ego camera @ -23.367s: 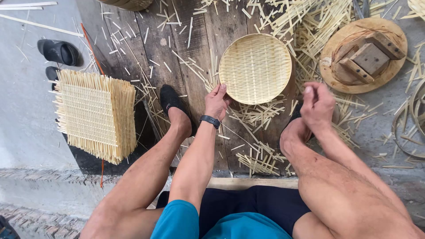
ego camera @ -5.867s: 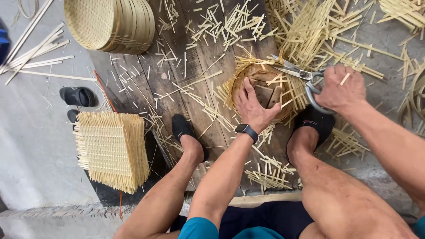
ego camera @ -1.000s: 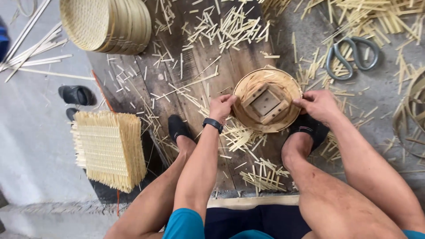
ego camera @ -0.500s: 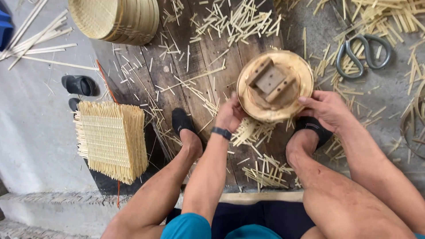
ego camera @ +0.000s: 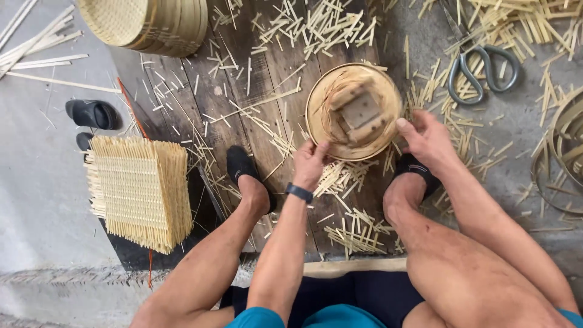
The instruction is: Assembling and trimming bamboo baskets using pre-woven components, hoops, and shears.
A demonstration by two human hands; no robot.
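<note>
A round bamboo tray frame [ego camera: 319,115] with a wooden block mould [ego camera: 358,110] in its middle lies on the dark plank board between my feet. My left hand [ego camera: 311,163] pinches the frame's near rim with fingers and thumb. My right hand [ego camera: 428,138] rests its fingers on the rim at the right side. Thin bamboo strips stick out from under the block. A dark band sits on my left wrist.
Large scissors [ego camera: 480,67] lie on the concrete at the upper right. A stack of square woven bamboo mats [ego camera: 136,189] stands at the left, a stack of round woven baskets [ego camera: 146,21] at the top left. Cut bamboo slivers litter the plank board [ego camera: 243,91]. Black sandals [ego camera: 91,114] lie left.
The round frame with its block has turned a little under my hands. The view has shifted slightly; both hands stay on the rim.
</note>
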